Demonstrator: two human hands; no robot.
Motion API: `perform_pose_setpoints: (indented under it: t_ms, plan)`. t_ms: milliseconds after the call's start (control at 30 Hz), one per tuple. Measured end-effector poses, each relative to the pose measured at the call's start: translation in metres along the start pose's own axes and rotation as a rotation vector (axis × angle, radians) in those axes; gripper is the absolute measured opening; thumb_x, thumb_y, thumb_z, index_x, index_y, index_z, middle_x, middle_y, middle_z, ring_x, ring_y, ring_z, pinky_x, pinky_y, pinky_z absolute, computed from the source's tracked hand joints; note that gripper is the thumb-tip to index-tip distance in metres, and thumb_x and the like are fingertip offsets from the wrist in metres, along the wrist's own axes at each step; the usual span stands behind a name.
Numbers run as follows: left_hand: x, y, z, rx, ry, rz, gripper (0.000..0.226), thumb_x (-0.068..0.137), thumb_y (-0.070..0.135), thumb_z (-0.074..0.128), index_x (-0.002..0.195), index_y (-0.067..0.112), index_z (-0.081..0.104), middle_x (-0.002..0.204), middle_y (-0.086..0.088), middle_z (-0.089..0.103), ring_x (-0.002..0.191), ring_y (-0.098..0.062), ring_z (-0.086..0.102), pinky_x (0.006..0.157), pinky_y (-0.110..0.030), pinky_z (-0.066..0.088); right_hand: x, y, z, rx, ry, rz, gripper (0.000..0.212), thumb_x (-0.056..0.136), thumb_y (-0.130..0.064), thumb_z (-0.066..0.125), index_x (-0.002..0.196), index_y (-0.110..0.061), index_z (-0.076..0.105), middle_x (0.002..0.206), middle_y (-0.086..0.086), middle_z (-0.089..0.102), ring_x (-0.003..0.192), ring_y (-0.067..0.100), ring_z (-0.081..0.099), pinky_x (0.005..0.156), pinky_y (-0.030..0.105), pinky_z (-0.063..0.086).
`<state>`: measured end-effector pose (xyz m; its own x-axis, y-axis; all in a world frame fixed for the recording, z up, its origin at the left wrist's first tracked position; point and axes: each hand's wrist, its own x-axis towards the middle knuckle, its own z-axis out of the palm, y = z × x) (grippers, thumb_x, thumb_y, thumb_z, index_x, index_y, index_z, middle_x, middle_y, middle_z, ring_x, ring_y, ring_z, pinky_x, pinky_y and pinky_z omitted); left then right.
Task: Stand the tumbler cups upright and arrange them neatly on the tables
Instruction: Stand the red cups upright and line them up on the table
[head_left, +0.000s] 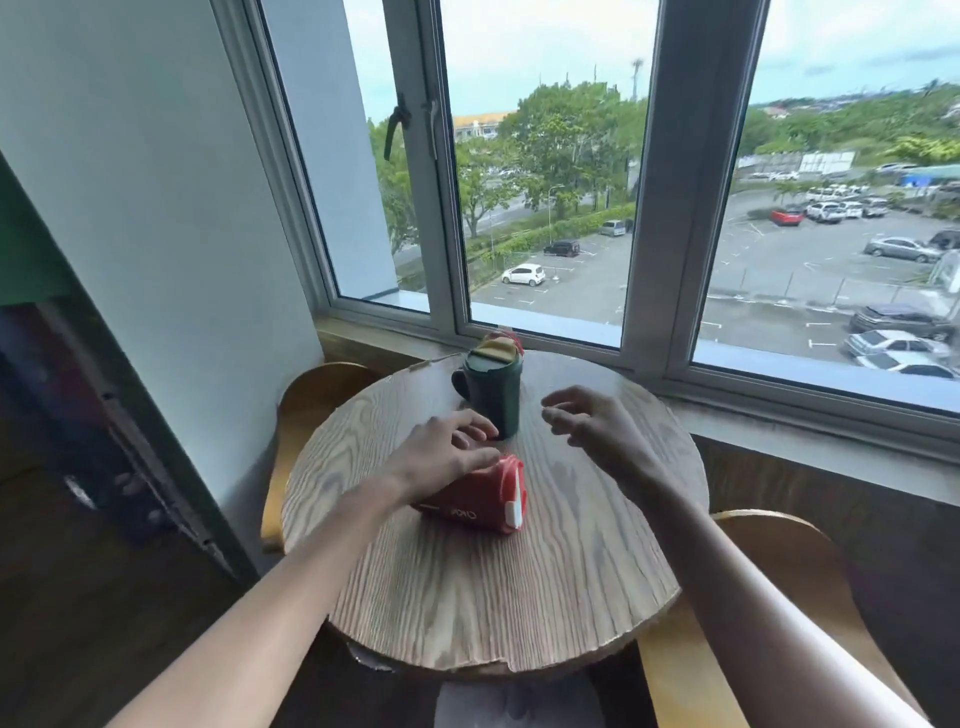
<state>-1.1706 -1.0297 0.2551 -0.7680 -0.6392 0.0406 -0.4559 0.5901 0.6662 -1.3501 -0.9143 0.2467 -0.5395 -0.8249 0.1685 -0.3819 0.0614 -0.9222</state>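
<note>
A red tumbler cup (480, 501) lies on its side in the middle of the round wooden table (488, 597), its white-trimmed lid facing right. My left hand (441, 449) rests over its upper left side, fingers spread, touching it. A dark green tumbler cup (493, 395) with a handle stands upright behind it. Partly hidden behind the green one is another red and yellow tumbler (501, 340). My right hand (597, 426) hovers open to the right of the green cup, apart from it.
A window sill (779, 415) and large window run along the table's far side. Curved wooden chairs stand at the left (311, 395) and at the right (769, 561). A white wall (156, 234) is on the left.
</note>
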Motion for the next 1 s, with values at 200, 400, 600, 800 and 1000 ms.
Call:
perform_pose_setpoints:
  t_ms: [200, 400, 600, 800, 1000]
  plan:
    - [0.045, -0.03, -0.016, 0.059, -0.512, -0.001, 0.08, 0.069, 0.05, 0.082, 0.138, 0.036, 0.045, 0.138, 0.004, 0.049, 0.122, -0.016, 0.051, 0.094, -0.033, 0.046, 0.067, -0.005, 0.034, -0.008, 0.102, 0.031, 0.028, 0.09, -0.017, 0.065, 0.116, -0.007, 0.065, 0.106, 0.011, 0.069, 0.091, 0.018, 0.064, 0.068, 0.023, 0.046]
    - [0.071, -0.04, -0.022, 0.247, -0.736, 0.117, 0.094, 0.06, 0.048, 0.088, 0.141, 0.04, 0.04, 0.129, 0.017, 0.045, 0.118, -0.012, 0.052, 0.091, -0.029, 0.051, 0.115, -0.002, 0.059, -0.037, 0.24, 0.145, 0.042, 0.09, -0.027, 0.064, 0.128, -0.012, 0.054, 0.119, 0.013, 0.063, 0.103, 0.024, 0.06, 0.082, 0.03, 0.044]
    - [0.092, -0.048, -0.019, 0.351, -0.765, 0.358, 0.074, 0.06, 0.05, 0.086, 0.123, 0.026, 0.057, 0.111, 0.007, 0.065, 0.099, -0.013, 0.064, 0.089, -0.039, 0.056, 0.121, 0.001, 0.071, -0.041, 0.246, 0.33, 0.043, 0.09, -0.036, 0.063, 0.122, -0.008, 0.058, 0.114, 0.014, 0.066, 0.093, 0.025, 0.06, 0.085, 0.039, 0.052]
    - [0.103, -0.061, -0.028, 0.272, -0.702, 0.467, 0.064, 0.057, 0.051, 0.085, 0.111, 0.021, 0.066, 0.1, 0.004, 0.071, 0.09, -0.012, 0.068, 0.083, -0.037, 0.059, 0.121, -0.004, 0.08, 0.091, 0.279, 0.372, 0.019, 0.093, -0.023, 0.06, 0.107, -0.009, 0.06, 0.096, 0.005, 0.063, 0.076, 0.019, 0.061, 0.07, 0.028, 0.051]
    - [0.116, -0.104, -0.049, -0.177, -0.527, 0.387, 0.073, 0.059, 0.037, 0.09, 0.124, 0.024, 0.059, 0.109, 0.008, 0.069, 0.097, -0.009, 0.067, 0.083, -0.024, 0.056, 0.126, 0.0, 0.078, 0.126, 0.282, 0.391, 0.02, 0.089, -0.022, 0.065, 0.105, -0.01, 0.059, 0.088, 0.002, 0.06, 0.078, 0.021, 0.064, 0.07, 0.029, 0.053]
